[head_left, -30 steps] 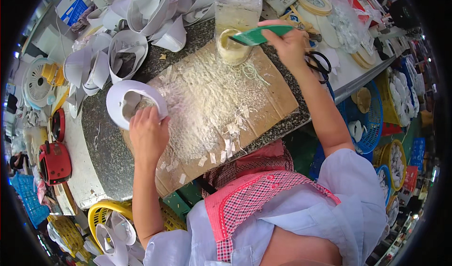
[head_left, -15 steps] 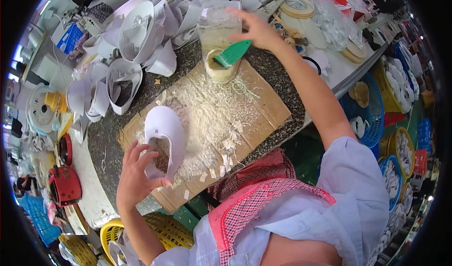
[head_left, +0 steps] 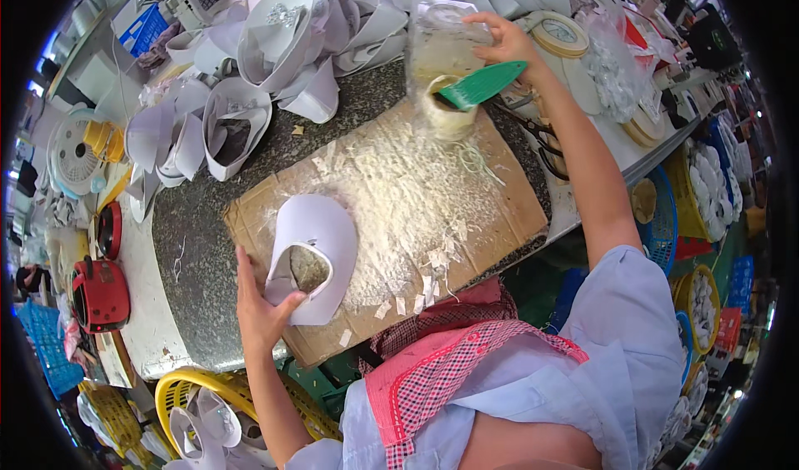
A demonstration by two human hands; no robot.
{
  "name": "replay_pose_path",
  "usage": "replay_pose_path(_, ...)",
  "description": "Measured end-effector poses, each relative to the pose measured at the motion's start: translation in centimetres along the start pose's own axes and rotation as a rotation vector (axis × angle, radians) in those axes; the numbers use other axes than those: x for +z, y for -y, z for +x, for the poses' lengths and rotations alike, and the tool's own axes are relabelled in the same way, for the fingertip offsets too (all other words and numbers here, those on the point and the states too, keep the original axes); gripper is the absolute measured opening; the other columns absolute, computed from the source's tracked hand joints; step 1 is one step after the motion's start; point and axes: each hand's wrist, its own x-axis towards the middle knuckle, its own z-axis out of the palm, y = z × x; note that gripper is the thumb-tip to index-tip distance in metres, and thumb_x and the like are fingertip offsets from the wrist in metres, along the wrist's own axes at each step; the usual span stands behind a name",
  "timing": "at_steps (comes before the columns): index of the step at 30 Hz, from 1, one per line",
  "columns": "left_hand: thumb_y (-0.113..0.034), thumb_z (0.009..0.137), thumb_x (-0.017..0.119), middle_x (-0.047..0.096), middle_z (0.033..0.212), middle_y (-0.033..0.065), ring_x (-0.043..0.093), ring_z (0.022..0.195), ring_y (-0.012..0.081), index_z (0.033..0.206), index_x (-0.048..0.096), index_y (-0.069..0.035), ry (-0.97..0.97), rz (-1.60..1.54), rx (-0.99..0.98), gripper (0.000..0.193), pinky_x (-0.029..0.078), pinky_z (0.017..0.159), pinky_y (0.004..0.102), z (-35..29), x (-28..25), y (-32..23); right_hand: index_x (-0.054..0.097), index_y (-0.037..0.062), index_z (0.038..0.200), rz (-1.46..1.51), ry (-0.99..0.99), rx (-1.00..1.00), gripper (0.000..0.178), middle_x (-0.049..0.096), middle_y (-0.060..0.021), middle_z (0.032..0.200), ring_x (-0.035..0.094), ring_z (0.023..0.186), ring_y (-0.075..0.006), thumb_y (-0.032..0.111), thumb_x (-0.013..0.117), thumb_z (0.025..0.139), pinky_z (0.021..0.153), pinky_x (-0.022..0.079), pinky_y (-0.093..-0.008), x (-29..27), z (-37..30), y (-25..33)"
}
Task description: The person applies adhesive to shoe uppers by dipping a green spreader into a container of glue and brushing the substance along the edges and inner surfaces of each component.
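A white curved visor-like piece with an oval opening lies on the dusty cardboard. My left hand is at its near left edge, fingers stretched and thumb touching or just over the rim. Over at the far side, my right hand reaches to the right edge of a clear plastic container, thumb and fingers apart; contact is hard to make out. Below that hand, a green flat tool leans in a small glue-crusted pot.
Several white curved pieces are heaped along the back and left. Tape rolls and scissors lie at the right. Small white scraps dot the cardboard's near edge. A yellow basket stands below the table.
The view has shifted, so the table sits farther right. My left thumb has come to the white piece's near rim. My right fingers have drawn back toward the container's right edge.
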Motion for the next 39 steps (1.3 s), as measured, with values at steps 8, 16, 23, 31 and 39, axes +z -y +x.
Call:
replay_pose_path(8,-0.051,0.050,0.072,0.037,0.126,0.0218,0.024,0.122,0.0404,0.132,0.021,-0.009,-0.005,0.171,0.071,0.105,0.022,0.098,0.0473,2.0,0.2,0.1,0.044,0.0114,0.118,-0.133,0.067,0.069,0.048,0.055,-0.0025,0.099,0.052,0.067,-0.0057,0.003,0.061,0.074,0.056,0.044,-0.0197,-1.2,-0.2,-0.6)
replay_pose_path(16,-0.016,0.060,0.071,0.057,0.090,0.0103,0.051,0.093,0.0298,0.089,0.060,-0.002,-0.156,0.311,0.499,0.033,0.039,0.079,0.0402,0.2,0.1,-4.3,0.047,0.0026,0.113,0.228,-0.458,0.105,0.038,0.063,-0.0057,0.084,0.059,0.071,-0.0117,0.024,0.054,0.081,0.059,0.046,-0.0248,0.8,-7.2,1.9)
replay_pose_path(23,-0.003,0.058,0.067,0.056,0.092,0.0058,0.045,0.098,0.0299,0.081,0.058,-0.003,-0.108,0.370,0.603,0.025,0.038,0.081,0.0407,1.0,0.1,-7.6,0.061,0.0042,0.096,-0.706,-0.284,-0.043,0.022,0.063,-0.0065,0.081,0.059,0.067,-0.0105,0.018,0.056,0.080,0.056,0.044,-0.0201,5.1,-7.4,3.4)
replay_pose_path(31,-0.007,0.073,0.064,0.058,0.090,0.0076,0.054,0.080,0.0134,0.092,0.056,0.002,-0.587,-0.074,0.186,0.023,0.043,0.073,0.0285,0.4,-0.6,-6.7,0.063,0.0040,0.089,-0.460,-0.299,-0.001,0.015,0.062,-0.0032,0.072,0.055,0.065,-0.0085,0.010,0.060,0.076,0.058,0.043,-0.0218,3.3,-9.2,3.1)
replay_pose_path(39,-0.009,0.067,0.066,0.056,0.080,0.0097,0.052,0.072,0.0282,0.079,0.055,-0.003,-0.500,0.264,0.784,0.017,0.039,0.077,0.0382,2.7,0.2,-5.8,0.061,-0.0012,0.075,0.159,-0.616,0.117,0.011,0.060,-0.0057,0.067,0.052,0.048,-0.0099,0.010,0.063,0.074,0.047,0.042,-0.0196,1.6,-13.6,1.5)
